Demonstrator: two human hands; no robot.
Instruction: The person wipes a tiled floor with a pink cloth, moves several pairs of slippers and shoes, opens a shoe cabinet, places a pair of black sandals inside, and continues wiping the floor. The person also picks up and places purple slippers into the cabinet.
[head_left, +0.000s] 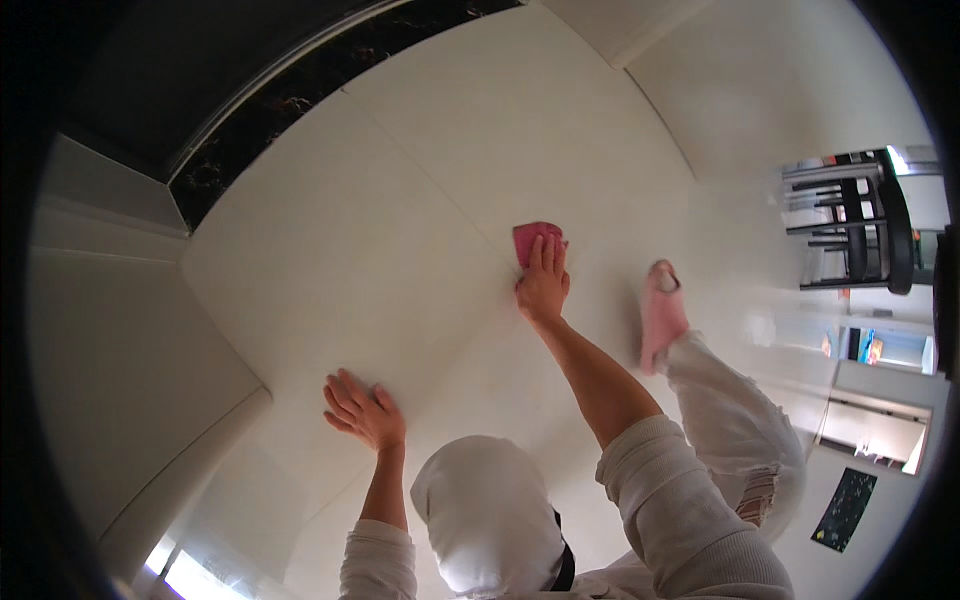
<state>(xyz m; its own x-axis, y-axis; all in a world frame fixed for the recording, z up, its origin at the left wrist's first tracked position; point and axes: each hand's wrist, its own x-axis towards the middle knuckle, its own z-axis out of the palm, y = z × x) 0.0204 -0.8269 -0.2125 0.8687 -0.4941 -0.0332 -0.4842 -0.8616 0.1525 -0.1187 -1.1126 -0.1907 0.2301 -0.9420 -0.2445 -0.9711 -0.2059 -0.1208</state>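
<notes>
My right hand (544, 286) presses a folded pink cloth (527, 238) flat against the pale, smooth floor (442, 300). Its fingers lie stretched over the cloth, close to a thin joint line in the floor. Lower and to the left, my left hand (367, 414) rests on the same floor with its fingers spread and nothing in it. Both sleeves are white and pushed up to about the elbow. Between my arms a rounded white shape (484, 510), probably my bent knee, covers part of the floor.
On the right is my foot in a pink slipper (664, 322). A black marbled strip (300, 101) edges the floor at upper left. Pale walls (112, 360) flank both sides. Dark chairs or stools (855, 225) and a dark speckled mat (844, 510) appear at far right.
</notes>
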